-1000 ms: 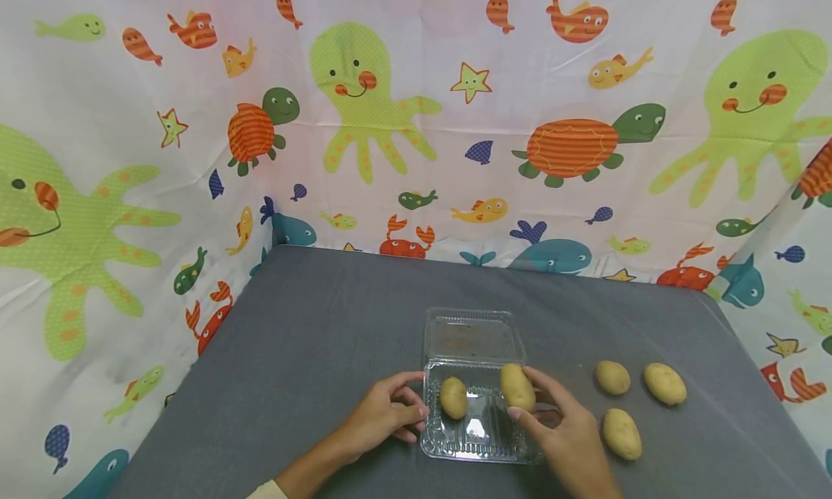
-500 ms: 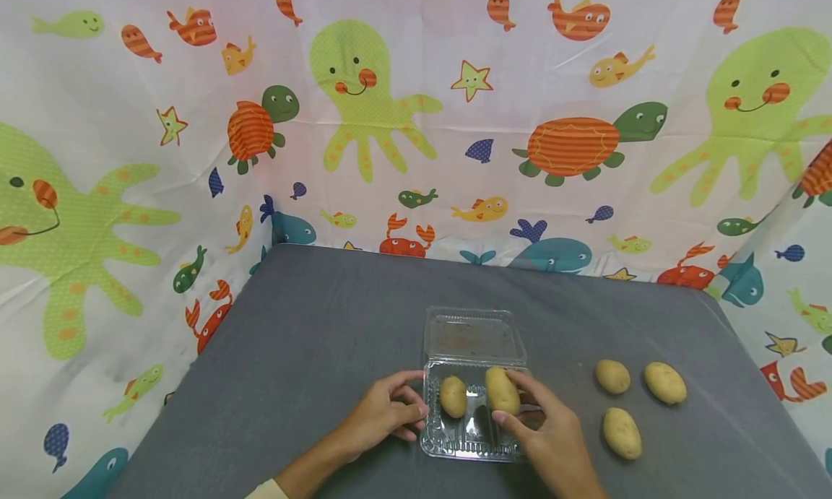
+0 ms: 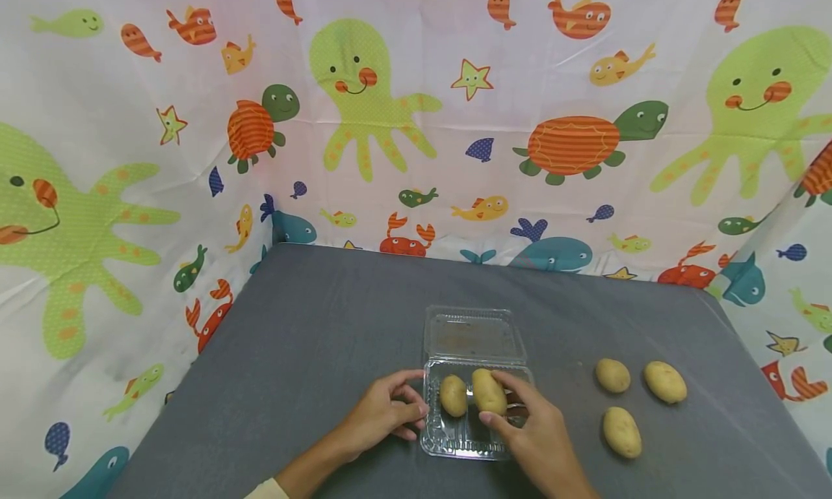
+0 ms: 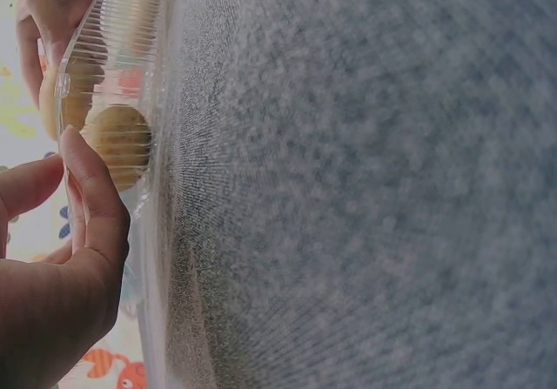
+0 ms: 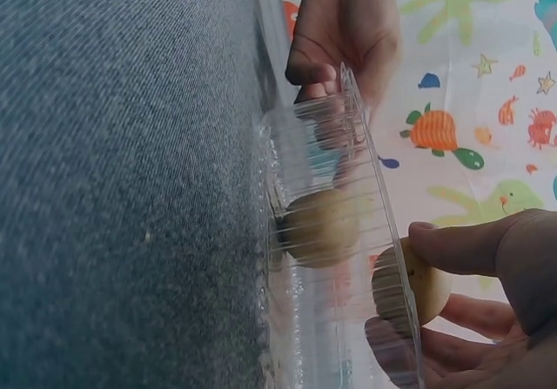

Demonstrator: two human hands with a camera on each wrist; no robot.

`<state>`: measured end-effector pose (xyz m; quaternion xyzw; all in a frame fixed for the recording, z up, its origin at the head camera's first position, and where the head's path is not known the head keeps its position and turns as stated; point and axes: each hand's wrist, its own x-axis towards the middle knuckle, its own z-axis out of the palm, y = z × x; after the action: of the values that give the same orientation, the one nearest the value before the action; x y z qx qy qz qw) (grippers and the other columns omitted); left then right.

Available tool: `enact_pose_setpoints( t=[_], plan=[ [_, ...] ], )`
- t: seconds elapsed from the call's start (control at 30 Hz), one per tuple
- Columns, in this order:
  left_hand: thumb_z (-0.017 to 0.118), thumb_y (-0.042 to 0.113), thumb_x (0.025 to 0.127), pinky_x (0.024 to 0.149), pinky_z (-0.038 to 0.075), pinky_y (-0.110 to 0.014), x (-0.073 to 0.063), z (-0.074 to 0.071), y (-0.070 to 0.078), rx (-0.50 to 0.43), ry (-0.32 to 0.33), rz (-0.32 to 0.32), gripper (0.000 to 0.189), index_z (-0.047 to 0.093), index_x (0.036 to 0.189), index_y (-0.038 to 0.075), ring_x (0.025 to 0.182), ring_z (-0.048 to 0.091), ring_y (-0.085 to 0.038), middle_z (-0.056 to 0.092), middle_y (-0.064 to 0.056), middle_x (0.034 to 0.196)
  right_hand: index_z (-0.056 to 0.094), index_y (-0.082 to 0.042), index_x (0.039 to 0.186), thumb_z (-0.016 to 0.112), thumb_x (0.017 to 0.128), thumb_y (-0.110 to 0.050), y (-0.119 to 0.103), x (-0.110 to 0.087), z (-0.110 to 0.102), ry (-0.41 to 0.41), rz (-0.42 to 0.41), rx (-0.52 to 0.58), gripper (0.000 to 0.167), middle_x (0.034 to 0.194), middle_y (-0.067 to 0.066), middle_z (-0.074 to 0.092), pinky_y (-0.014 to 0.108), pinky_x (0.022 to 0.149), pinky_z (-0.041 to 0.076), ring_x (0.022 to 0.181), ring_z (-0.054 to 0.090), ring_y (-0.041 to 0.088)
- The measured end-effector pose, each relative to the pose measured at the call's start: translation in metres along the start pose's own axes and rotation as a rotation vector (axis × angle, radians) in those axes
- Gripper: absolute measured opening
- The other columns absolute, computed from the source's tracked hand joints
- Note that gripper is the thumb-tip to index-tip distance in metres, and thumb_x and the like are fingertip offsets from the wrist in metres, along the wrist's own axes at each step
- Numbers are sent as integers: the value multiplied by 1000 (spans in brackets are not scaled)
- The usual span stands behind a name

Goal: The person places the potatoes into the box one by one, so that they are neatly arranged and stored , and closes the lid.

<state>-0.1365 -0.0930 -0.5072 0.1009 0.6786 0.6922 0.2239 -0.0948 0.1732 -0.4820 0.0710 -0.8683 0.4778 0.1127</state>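
A clear plastic clamshell container (image 3: pixel 448 445) lies on the grey cloth, its lid (image 3: pixel 477 336) folded back away from me. One potato (image 3: pixel 453 396) sits in its left part. My left hand (image 3: pixel 386 416) pinches the container's left rim between thumb and fingers, as the left wrist view shows. With thumb and fingertips, my right hand (image 3: pixel 536 427) grips a second potato (image 3: pixel 489 392) over the container, to the right of the first. In the right wrist view this held potato (image 5: pixel 426 285) is at rim height, above the level of the potato inside (image 5: pixel 322 228).
To the right of the container, three loose potatoes lie on the cloth: a near one (image 3: pixel 622 432), a rounder one (image 3: pixel 612 376) and a far right one (image 3: pixel 665 383). A curtain (image 3: pixel 416 131) printed with sea animals surrounds the grey table (image 3: pixel 325 318) at the back and sides.
My right hand has carried its potato leftward over the container, from the right edge toward the potato inside. My left hand and the loose potatoes have stayed in place.
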Motion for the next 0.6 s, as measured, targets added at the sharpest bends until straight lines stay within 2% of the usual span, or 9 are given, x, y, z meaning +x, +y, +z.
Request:
enact_pose_setpoints(
  t=[0.3, 0.6],
  plan=[
    [73, 6, 98, 66, 66, -30, 1, 0, 0, 0, 0, 2, 66, 44, 157, -2, 85, 73, -20, 67, -11, 102, 71, -12, 133, 94, 76, -3, -3, 3, 5, -18, 11, -26, 63, 118, 4, 75, 32, 80, 65, 96, 72, 19],
    [73, 7, 98, 66, 66, -30, 1, 0, -1, 4, 1, 1, 66, 44, 156, -3, 85, 73, -20, 67, -12, 101, 71, -12, 133, 94, 78, -7, -7, 8, 8, -86, 105, -55, 59, 120, 7, 74, 34, 81, 65, 96, 70, 17]
  ],
)
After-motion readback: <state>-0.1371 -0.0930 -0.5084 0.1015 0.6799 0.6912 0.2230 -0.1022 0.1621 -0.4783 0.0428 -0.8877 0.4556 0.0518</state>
